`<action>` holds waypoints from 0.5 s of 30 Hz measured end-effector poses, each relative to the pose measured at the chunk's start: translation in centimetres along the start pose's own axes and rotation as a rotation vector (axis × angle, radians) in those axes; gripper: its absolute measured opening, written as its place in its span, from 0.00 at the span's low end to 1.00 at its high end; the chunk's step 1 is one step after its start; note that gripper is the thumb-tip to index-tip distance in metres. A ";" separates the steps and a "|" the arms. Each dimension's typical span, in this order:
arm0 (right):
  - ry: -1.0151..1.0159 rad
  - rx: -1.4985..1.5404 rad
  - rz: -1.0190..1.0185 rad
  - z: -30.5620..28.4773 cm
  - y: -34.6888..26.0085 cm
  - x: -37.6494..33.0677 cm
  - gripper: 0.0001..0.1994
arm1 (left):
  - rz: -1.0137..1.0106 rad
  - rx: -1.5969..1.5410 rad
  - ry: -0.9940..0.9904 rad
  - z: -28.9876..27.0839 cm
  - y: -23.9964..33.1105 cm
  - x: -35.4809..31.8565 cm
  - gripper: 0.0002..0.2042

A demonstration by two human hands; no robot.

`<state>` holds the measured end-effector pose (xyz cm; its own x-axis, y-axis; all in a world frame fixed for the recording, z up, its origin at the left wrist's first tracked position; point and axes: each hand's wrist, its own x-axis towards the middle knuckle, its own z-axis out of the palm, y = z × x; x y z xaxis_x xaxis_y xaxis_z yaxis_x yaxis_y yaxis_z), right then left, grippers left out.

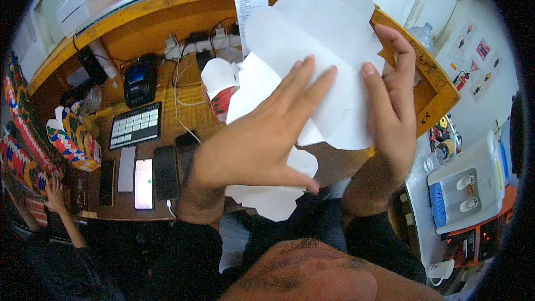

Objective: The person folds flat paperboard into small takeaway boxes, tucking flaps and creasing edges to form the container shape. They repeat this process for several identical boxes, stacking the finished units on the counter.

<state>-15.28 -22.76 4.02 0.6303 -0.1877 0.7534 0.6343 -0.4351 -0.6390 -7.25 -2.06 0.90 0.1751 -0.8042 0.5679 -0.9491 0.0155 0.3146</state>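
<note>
white carton (326,44) under splayed left hand (259,142), edge in pinched right hand (392,108), tablet (135,125), phone (144,185) leftward

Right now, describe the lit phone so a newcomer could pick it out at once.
Start at the brown wooden desk, to the left of the person's left hand, and find the black-framed tablet. Just nearer the person, the phone lies between a pale slab and a black one. Only its screen glows bright white, with a small green dot.
</note>
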 end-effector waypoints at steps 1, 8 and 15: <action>-0.031 0.095 0.029 0.7 -0.3 0.3 0.25 | 0.009 0.024 0.089 0.7 -0.3 0.6 0.57; -0.088 0.188 -0.182 2.7 -1.2 2.0 0.37 | -0.177 -0.488 0.657 0.3 -1.5 0.4 0.26; -0.017 -0.351 -0.542 2.7 2.4 3.6 0.37 | -0.186 -0.896 0.884 -2.2 -2.6 -0.2 0.23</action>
<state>-10.30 -22.10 4.80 0.2705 0.1527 0.9505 0.6821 -0.7272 -0.0773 -4.21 -0.65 1.66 0.7278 -0.1742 0.6633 -0.4439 0.6176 0.6493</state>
